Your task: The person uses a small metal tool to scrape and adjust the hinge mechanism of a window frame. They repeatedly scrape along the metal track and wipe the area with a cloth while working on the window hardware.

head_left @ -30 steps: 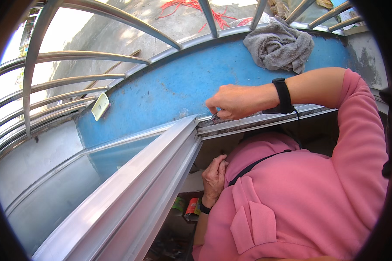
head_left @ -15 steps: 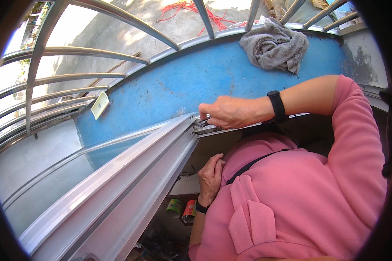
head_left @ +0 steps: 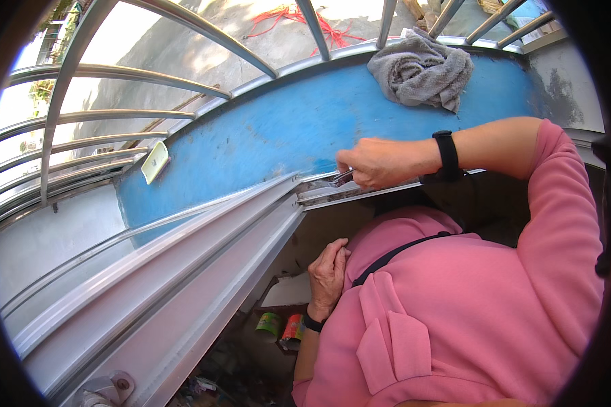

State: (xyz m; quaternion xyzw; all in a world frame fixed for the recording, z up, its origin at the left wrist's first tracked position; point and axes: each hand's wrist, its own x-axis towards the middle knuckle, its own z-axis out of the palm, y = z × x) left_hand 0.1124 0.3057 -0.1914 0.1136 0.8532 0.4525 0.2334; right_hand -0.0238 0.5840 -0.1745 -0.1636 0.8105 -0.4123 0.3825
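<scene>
My right hand (head_left: 380, 163) is closed around a small slim tool (head_left: 341, 179) with a dark handle and a pale, shiny end. The tool's end sits in the dirty window track (head_left: 326, 193), just right of the white sliding window frame (head_left: 183, 268). Too little of the tool shows to name its kind. Lower down, my left hand (head_left: 328, 271) rests against the front of my pink top (head_left: 441, 292), its fingers curled together. Its palm is hidden, so whether anything is in it does not show.
A grey cloth (head_left: 421, 73) lies on the blue sill (head_left: 265, 139) at the far right. A pale soap-dish-like tray (head_left: 155, 163) leans at the left, by metal bars (head_left: 176, 80). Below the frame stand a green can (head_left: 269, 325) and a red can (head_left: 292, 330).
My right hand has moved right along the track with the tool, away from the frame's end. More of the track and tool shows. My left hand stays in place.
</scene>
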